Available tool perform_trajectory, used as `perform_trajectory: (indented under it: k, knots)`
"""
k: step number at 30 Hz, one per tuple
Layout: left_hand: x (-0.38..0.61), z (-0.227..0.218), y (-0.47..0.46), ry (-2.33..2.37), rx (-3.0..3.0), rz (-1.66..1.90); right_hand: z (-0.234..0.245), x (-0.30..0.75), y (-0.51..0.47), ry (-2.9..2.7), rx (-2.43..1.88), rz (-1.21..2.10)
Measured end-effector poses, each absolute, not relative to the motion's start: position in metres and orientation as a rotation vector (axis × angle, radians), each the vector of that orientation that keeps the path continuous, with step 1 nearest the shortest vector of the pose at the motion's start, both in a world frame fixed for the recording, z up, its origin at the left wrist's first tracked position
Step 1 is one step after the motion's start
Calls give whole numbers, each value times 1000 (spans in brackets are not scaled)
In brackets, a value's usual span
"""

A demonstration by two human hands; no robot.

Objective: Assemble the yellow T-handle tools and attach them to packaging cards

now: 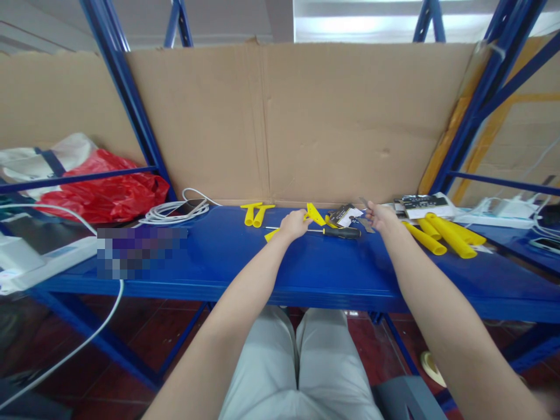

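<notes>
My left hand (294, 225) is closed around the handle of a yellow T-shaped scraper (315, 214), whose wide head points to the right. The handle's end sticks out below the hand. A screwdriver (343, 233) with a black handle lies beside it, its thin shaft passing behind my left hand. To the right, my right hand (380, 216) pinches a thin, dark flat piece (364, 202) that looks like a metal blade. Another grey blade-like piece (366, 224) shows just under those fingers; whether they touch it I cannot tell. Black-and-white packaging (345, 214) lies between the hands.
Two yellow T-shaped scrapers (258, 214) stand at the back left. Several yellow handles (450, 234) and a packet stack (426, 206) lie right. A coiled white cable (175, 212), red plastic bag (114, 186) and power strip (52, 262) are left. Cardboard (328, 122) walls the blue table's back.
</notes>
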State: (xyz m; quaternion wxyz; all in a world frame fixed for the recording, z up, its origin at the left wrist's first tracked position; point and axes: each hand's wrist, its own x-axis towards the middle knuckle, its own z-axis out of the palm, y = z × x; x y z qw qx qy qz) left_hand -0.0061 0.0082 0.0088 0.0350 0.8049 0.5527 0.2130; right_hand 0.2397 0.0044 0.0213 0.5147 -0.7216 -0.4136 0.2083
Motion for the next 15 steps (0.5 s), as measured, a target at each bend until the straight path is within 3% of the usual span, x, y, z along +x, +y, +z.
perform_trajectory:
  k: [7,15]
  knots:
    - [-6,9,8,1702,2472,649,31,220,-8,-721,-1495,894]
    - [-5,9,6,1712,2470,643,32,212,-12,-675,-1424,935]
